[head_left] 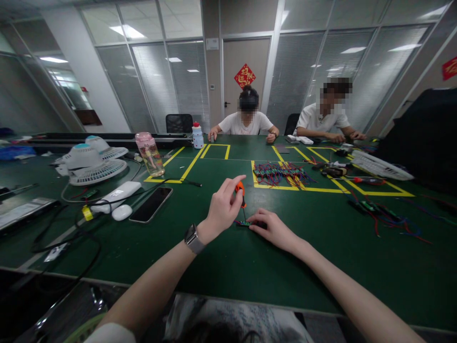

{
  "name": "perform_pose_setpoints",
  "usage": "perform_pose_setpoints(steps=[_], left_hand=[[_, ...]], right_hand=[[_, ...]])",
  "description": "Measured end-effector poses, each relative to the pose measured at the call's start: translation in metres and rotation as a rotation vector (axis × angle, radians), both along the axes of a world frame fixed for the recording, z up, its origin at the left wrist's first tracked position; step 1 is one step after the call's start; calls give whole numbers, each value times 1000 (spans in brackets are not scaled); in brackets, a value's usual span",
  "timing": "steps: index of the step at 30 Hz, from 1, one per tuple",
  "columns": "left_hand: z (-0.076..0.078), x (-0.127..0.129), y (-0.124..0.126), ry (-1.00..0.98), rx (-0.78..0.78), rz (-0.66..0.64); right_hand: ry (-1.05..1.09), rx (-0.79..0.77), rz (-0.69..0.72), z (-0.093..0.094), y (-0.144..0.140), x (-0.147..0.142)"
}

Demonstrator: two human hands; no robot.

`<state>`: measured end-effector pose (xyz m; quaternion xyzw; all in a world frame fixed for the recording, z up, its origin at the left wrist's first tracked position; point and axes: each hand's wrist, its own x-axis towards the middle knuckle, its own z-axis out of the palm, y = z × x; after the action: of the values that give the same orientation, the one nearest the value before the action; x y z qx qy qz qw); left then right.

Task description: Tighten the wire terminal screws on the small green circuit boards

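My left hand, with a watch on its wrist, is closed around the orange and black handle of a screwdriver. The tool stands nearly upright, its thin shaft pointing down at a small green circuit board on the table. Fingers of my right hand grip the board's right end and keep it against the tabletop. Coloured wire shows at the board's left end. Whether the tip sits in a screw is too small to tell.
Beyond my hands lies a row of wired circuit boards inside yellow tape. More wired boards lie at right. A phone, a pink-lidded bottle and white fans are at left. Two people sit across the table.
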<state>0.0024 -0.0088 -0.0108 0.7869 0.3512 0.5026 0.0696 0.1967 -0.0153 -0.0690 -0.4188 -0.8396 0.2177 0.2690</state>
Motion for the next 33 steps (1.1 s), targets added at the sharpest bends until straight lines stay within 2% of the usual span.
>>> perform_pose_setpoints(steps=[5,10,17,22,28,33], left_hand=[[1,-1,0,-32,5,53],[2,0,0,-62,-9,11],[3,-2,2,-56,-16,92],[-1,-3,2,-36,-17,33],[1,0,-1,20,30,71],[1,-1,-2,22,32,40]], right_hand=[[9,-4,0,-1,0,1],[10,-5,1,-1,0,1],[9,6,3,-3,1,2],[3,2,3,-2,1,1],[4,-3,-2,-1,1,0],[8,3,3,-2,1,1]])
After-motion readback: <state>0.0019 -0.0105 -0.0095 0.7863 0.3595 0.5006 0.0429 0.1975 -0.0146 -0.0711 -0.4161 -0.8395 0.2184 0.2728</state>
